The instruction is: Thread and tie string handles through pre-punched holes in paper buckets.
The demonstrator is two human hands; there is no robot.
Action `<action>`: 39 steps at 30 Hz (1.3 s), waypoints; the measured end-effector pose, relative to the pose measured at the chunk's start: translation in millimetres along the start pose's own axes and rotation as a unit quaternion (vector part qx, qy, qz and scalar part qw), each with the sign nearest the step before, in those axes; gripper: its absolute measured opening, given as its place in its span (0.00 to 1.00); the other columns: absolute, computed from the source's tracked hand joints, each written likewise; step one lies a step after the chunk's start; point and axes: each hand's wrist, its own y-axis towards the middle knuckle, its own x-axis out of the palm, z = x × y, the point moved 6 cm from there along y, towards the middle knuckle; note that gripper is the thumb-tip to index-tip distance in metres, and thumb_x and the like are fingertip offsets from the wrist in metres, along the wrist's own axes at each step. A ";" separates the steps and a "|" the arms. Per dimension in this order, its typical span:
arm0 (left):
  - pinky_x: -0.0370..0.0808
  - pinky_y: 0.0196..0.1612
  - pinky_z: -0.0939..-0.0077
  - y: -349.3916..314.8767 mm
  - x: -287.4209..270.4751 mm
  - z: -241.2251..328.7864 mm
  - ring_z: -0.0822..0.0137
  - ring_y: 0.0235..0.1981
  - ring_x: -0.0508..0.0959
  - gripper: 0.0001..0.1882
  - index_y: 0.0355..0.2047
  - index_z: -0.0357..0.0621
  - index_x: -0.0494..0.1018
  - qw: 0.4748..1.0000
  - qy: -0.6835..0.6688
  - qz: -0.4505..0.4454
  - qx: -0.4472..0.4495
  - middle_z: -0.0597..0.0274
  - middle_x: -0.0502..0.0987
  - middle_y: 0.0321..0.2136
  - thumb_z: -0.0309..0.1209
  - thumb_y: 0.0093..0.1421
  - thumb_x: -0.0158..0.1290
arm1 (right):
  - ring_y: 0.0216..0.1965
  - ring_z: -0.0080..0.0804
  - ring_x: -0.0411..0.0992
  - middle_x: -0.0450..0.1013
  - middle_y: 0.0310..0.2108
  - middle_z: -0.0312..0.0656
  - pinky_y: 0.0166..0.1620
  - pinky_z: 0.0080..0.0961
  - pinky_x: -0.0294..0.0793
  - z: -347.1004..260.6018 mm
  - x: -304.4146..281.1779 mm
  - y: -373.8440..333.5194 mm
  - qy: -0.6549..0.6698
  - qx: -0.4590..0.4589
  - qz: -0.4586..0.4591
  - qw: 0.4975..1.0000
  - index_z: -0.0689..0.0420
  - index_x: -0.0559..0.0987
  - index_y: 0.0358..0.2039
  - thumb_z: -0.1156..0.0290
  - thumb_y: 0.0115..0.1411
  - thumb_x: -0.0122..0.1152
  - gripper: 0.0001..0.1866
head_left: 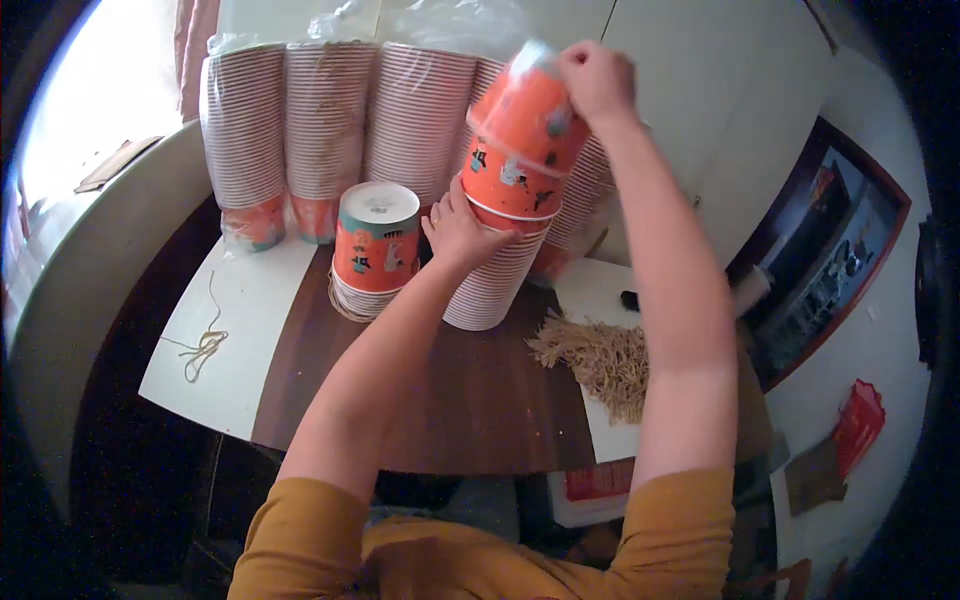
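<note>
Upside down on the table stands a tall stack of orange paper buckets (490, 285) with many white rims, leaning slightly right. My left hand (465, 235) is wrapped against its side, thumb pressed just under an orange printed bucket (515, 180). Above that, a blurred orange paper bucket (530, 115) is raised and tilted. My right hand (597, 85) is closed at its upper right side, the fingertips partly hidden. Left of the stack, a shorter pile of upturned paper buckets (378, 240) shows a white base on top, with string around its lower rims.
Several tall bucket stacks in clear plastic (325, 130) line the table's back edge. Tan shredded paper or raffia (595, 365) lies at the right, and loose string (205, 350) at the left. A curved pale chair back or panel (80, 210) borders the left side.
</note>
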 end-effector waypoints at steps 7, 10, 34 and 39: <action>0.58 0.57 0.45 4.5 -15.5 -0.6 0.47 0.58 0.61 0.58 0.62 0.40 0.45 0.989 0.001 0.081 0.125 0.45 0.59 0.57 0.52 0.38 0.66 | 0.28 0.40 0.74 0.74 0.25 0.50 0.33 0.33 0.72 2.9 -163.9 30.8 0.000 -0.094 0.261 0.961 0.64 0.75 0.28 0.68 0.52 0.63 0.12; 0.65 0.55 0.59 -37.3 -41.9 25.5 0.51 0.58 0.63 0.49 0.62 0.39 0.50 0.961 -0.236 0.030 0.140 0.44 0.56 0.59 0.42 0.45 0.65 | 0.22 0.15 0.62 0.68 0.25 0.27 0.25 0.16 0.62 31.1 -183.3 -69.7 0.193 0.112 0.220 0.950 0.58 0.76 0.36 0.61 0.58 0.61 0.14; 0.70 0.33 0.64 -202.6 -142.5 3.4 0.53 0.30 0.72 0.13 0.28 0.44 0.70 0.947 0.055 -0.229 0.220 0.56 0.71 0.32 0.23 0.39 0.57 | 0.36 0.51 0.75 0.76 0.35 0.53 0.42 0.40 0.72 247.9 -6.7 -373.8 -0.181 0.343 -0.481 0.786 0.61 0.81 0.36 0.49 0.47 0.63 0.27; 0.73 0.33 0.67 -197.6 -150.5 -0.5 0.54 0.34 0.74 0.16 0.31 0.43 0.72 0.959 0.018 -0.208 0.191 0.52 0.72 0.41 0.24 0.38 0.57 | 0.35 0.46 0.75 0.78 0.32 0.49 0.40 0.38 0.73 268.7 14.3 -363.0 -0.089 0.153 -0.515 0.839 0.62 0.81 0.34 0.55 0.47 0.63 0.22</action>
